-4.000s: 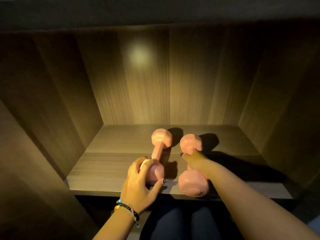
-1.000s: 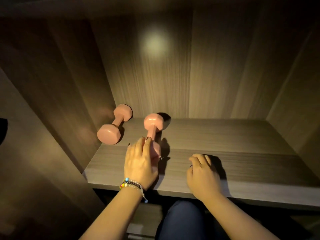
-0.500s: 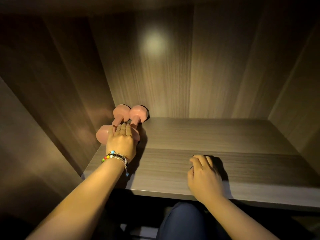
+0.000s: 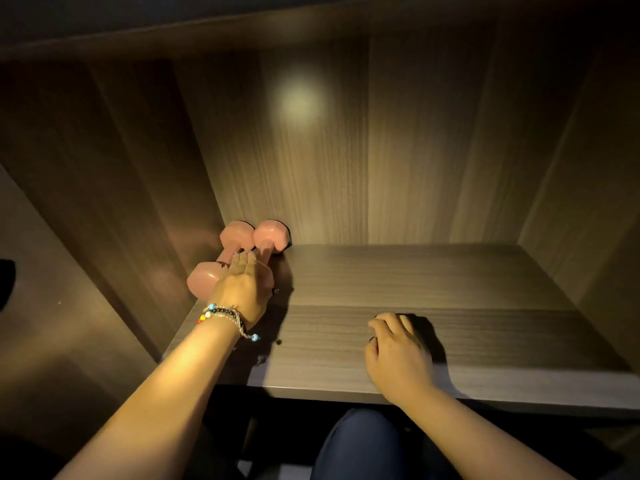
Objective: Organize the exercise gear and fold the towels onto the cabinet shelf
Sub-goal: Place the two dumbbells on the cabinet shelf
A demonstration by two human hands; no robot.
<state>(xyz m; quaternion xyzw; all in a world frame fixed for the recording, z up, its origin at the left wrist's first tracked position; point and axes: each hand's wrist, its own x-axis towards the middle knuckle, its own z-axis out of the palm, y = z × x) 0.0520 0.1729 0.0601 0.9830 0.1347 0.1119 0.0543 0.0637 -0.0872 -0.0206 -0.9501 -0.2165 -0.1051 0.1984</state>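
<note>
left hand [image 4: 242, 289]: reached forward, fingers straight | right hand [image 4: 398, 355]: palm down, fingers loosely curled

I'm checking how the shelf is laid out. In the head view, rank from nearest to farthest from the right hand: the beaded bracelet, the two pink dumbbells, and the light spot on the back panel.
From the right hand, at the shelf's front:
1. Beaded bracelet, on the left wrist, to its left.
2. Pink dumbbells, back-left corner, side by side under the left hand; too close to rank apart.
3. Light spot, high on the back panel.

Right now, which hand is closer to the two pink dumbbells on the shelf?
The left hand. It rests on the pink dumbbells in the shelf's back left corner. The right hand lies on the shelf near its front edge, well off to their right.
</note>
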